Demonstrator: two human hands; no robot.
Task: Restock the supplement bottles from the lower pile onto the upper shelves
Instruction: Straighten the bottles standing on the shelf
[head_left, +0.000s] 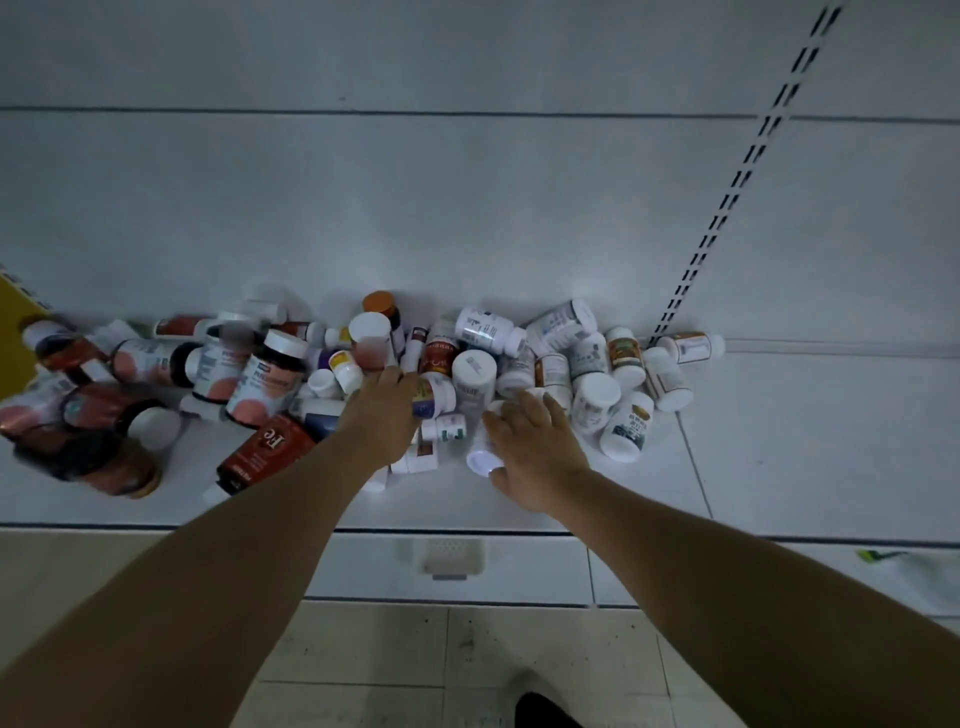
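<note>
A pile of supplement bottles (467, 364) lies on the white lower shelf (779, 441): brown and red ones to the left, white ones to the right. My left hand (382, 415) reaches into the middle of the pile. Its fingers curl down out of sight at the foot of a pink bottle with a white cap (370, 340), and a yellow-and-blue labelled bottle (434, 397) lies against its thumb side. My right hand (537, 449) grips a small white bottle (479, 457) lying at the front of the pile, thumb under its cap end.
The shelf's white back panel (467, 208) rises behind the pile, with a slotted upright (743, 171) at the right. A yellow panel (13, 332) stands at the far left. Below the shelf edge are a white plinth (452, 561) and the tiled floor (363, 649).
</note>
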